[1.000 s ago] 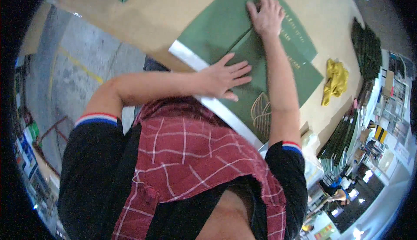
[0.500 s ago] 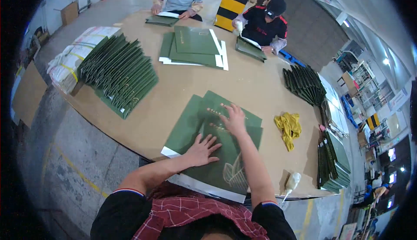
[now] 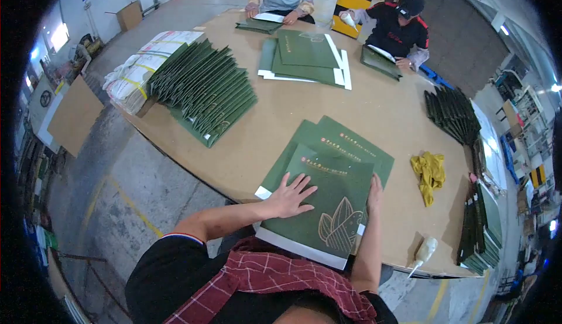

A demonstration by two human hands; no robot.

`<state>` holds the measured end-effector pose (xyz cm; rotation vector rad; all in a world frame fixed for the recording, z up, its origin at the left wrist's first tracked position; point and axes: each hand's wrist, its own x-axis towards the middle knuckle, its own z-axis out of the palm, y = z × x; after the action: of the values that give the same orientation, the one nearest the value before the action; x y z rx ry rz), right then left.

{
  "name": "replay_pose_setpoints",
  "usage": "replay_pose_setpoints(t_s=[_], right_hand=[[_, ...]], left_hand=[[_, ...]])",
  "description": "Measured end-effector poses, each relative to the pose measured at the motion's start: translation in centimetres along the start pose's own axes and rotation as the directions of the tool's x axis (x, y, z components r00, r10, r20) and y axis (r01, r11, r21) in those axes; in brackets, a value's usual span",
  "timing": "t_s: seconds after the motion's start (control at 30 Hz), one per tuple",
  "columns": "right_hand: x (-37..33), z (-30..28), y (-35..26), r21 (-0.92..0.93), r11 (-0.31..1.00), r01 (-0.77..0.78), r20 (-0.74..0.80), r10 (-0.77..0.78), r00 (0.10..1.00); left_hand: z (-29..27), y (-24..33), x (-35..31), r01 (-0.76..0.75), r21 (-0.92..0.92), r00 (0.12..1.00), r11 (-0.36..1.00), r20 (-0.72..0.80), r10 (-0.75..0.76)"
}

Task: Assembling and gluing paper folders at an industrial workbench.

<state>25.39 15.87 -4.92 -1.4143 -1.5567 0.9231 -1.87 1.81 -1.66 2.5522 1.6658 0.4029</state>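
Note:
Flat in front of me lies a green paper bag (image 3: 313, 227) with a gold leaf drawing, a line of small print and a white strip along its near edge. It rests on other green bags (image 3: 364, 146) that stick out behind it. My left hand (image 3: 288, 198) is spread palm-down on its left part, fingers apart. At its right edge stands my right hand (image 3: 374, 198), fingers stretched out along the side and pressing against it. A small white tab (image 3: 360, 229) shows at that edge, near my right wrist.
A fanned pile of green bags (image 3: 202, 89) sits at left beside a strapped white bundle (image 3: 146, 69). More bags (image 3: 307, 48) lie beyond. At right are a yellow cloth (image 3: 428, 176), a white squeeze bottle (image 3: 425, 251) and bag stacks (image 3: 480, 224). Two people work across the table (image 3: 345, 104).
My right hand has left the printed upper part and come down to the bag's right edge. My left hand stays spread on the bag. The whole view has shifted, moving the scene rightward.

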Motion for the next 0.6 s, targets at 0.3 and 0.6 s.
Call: replay_pose_setpoints(t_s=[0.3,0.6], right_hand=[[5.3,-0.6,-2.5,-0.444,0.894,0.065,0.130,-0.008,0.991],[4.3,-0.7,-3.3,-0.120,0.990,0.077,-0.024,-0.080,0.996]], left_hand=[[-0.6,0.2,-1.6,0.021,0.020,1.000,1.000,0.023,-0.022],[-0.7,-0.1,-0.7,0.044,0.095,0.991,0.995,0.122,-0.055]])
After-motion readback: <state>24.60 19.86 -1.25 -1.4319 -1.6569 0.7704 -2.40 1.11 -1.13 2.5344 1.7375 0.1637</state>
